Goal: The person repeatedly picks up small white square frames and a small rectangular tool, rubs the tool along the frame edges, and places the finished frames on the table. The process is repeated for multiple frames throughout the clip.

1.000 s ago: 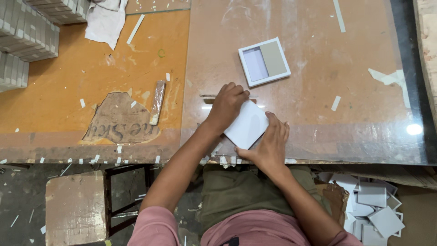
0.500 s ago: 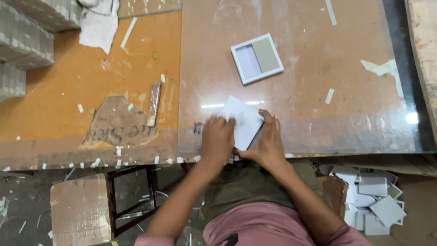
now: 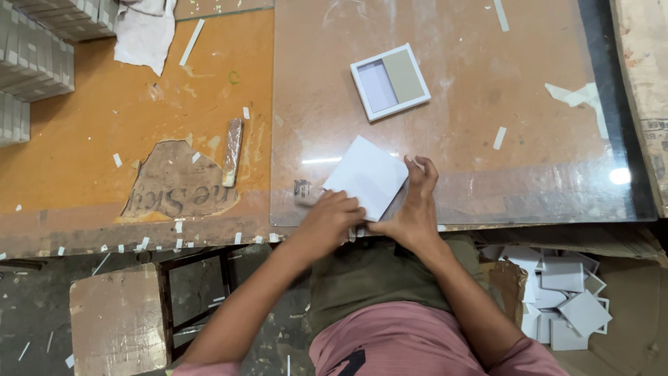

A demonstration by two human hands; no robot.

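A wooden desk (image 3: 104, 139) with an orange top fills the view; its surface is worn and scratched, with one patch torn down to brown. A glass sheet (image 3: 557, 181) covers the right part and reflects a bright lamp spot. Below the desk edge is a dark, dusty floor (image 3: 28, 313) and a small wooden stool (image 3: 115, 324).

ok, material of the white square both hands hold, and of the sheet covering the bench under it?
White square piece: looks like matte paperboard, thin, flat, no glare; can't confirm. Clear bench sheet: likely glass or acrylic, glossy, with a bright light reflection and visible edges.
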